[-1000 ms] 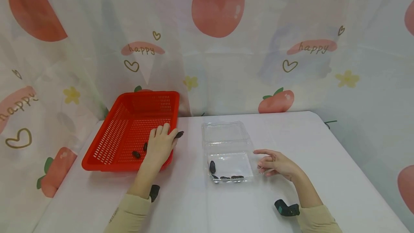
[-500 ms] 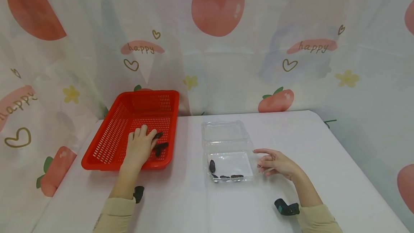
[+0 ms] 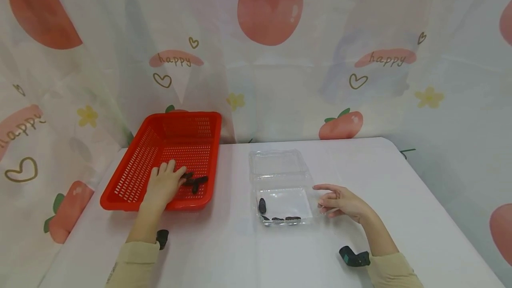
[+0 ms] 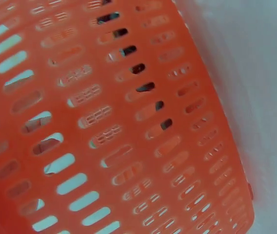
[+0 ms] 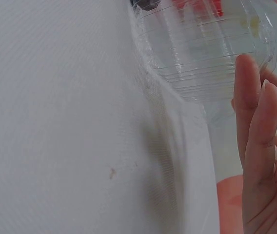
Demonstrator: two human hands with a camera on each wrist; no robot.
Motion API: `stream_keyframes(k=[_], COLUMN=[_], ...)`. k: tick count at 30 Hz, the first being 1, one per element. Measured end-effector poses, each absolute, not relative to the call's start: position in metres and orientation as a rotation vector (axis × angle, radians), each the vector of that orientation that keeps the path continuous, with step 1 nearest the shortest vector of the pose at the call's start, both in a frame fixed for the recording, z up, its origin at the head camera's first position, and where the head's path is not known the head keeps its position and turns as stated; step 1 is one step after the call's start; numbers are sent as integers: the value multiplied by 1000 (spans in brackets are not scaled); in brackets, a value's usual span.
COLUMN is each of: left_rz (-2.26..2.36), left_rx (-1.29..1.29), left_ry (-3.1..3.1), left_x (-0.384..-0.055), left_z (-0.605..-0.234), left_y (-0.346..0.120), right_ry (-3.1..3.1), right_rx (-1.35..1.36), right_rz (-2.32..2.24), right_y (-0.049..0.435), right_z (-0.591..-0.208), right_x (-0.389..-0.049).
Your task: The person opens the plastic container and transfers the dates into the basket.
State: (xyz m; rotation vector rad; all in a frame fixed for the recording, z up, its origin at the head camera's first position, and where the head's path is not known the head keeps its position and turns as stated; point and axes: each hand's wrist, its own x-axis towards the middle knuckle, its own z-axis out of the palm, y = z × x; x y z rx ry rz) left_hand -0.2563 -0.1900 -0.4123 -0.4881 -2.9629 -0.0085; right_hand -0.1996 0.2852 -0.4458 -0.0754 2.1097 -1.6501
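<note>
In the head view my left hand [image 3: 162, 186] is inside the red basket [image 3: 134, 163]. Its thumb and fingers pinch a dark oval piece [image 3: 187, 175], which looks like a dried date; the fingertips are partly hidden. More such dark pieces [image 3: 199, 181] lie beside it on the basket floor. A clear plastic clamshell box [image 3: 290, 203] stands open in the middle of the table, with a dark piece [image 3: 262, 206] at its left and several along its front. My right hand [image 3: 346, 203] rests by the box's right side, fingers loose, index finger extended at its edge [image 5: 248, 73].
Through slots in the basket wall [image 4: 94, 146], dark pieces show in the left wrist view. The white table [image 3: 360, 168] backs onto a printed curtain [image 3: 280, 79]. A small black device [image 3: 354, 257] is at the right wrist.
My left hand has moved left and nearer from the basket's right rim into the basket, and the dark piece has travelled with it. The right hand and clamshell box have stayed put.
</note>
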Motion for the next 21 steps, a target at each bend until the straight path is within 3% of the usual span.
stream_keyframes(k=[21], left_rz=[42], left_rx=[-456], left_ry=[-3203], left_x=[-261], left_z=[-413], left_y=[-189], right_ry=[2098], right_rx=[-82], right_rz=[-1660], right_y=[285], right_z=[-445], right_x=[-199])
